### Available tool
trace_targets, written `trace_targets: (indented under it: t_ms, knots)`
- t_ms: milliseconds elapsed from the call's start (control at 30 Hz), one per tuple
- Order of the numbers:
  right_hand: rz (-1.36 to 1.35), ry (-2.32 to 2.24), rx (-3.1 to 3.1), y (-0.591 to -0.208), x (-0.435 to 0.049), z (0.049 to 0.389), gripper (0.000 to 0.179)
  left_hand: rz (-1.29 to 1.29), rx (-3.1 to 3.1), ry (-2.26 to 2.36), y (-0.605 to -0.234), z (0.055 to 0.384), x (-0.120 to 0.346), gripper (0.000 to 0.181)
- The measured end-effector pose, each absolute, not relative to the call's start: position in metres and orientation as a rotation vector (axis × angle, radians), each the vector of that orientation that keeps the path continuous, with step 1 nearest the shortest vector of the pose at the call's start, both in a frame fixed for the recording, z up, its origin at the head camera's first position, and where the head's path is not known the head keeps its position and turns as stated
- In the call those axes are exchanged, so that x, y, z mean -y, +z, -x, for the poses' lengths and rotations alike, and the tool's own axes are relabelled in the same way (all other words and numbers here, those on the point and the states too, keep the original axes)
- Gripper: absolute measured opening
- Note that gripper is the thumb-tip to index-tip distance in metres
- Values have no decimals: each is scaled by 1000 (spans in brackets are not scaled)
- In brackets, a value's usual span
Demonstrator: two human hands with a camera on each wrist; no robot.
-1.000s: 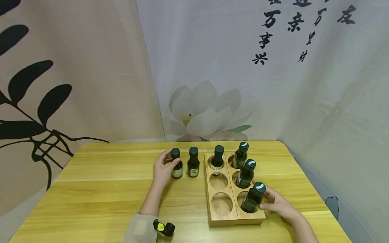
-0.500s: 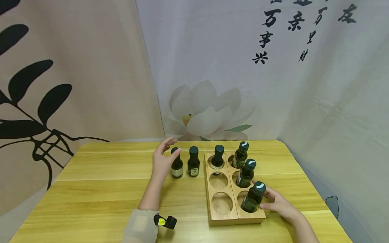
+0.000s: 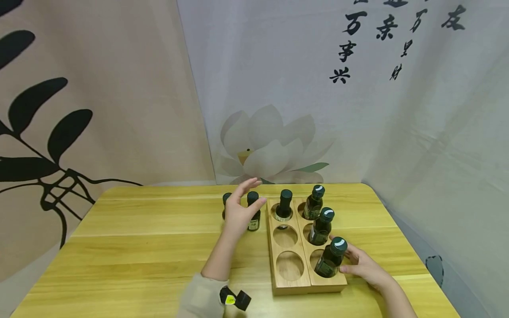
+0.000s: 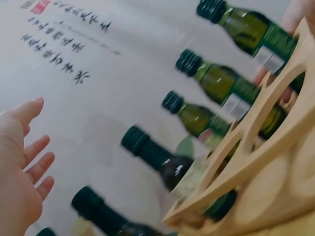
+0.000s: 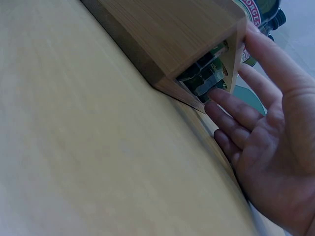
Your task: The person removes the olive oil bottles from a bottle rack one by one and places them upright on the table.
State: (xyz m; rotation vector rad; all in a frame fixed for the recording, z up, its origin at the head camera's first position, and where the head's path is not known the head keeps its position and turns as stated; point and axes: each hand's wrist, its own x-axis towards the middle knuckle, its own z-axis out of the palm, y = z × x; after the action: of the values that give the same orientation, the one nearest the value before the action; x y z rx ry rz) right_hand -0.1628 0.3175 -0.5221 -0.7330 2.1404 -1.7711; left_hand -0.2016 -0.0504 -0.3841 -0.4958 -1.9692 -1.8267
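Observation:
My left hand is raised with thumb and fingers spread, overlapping two dark bottles on the table in the head view. One dark bottle shows between thumb and fingers; of the other bottle, only the cap and an edge show behind the hand. Nothing is in the left palm. My right hand touches the right side of a wooden bottle rack, its fingers loosely extended at the side opening. Beside it, a green glass bottle leans in the front right hole.
Two more green bottles, one in the middle and one at the back, tilt in the rack's right column. A dark long-necked bottle stands in its back left hole. A printed curtain hangs behind the wooden table.
My left hand has let go of the left dark bottle, opened, and moved right to the second one. The right hand and the rack have stayed in place.

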Motion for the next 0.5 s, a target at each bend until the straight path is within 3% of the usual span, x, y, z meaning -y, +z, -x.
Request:
trace_targets:
  t_ms: [500]
  knots:
    - [754,-1789,-2131,-520,-316,163,70,573,2019,-1856,-426,214,2,50]
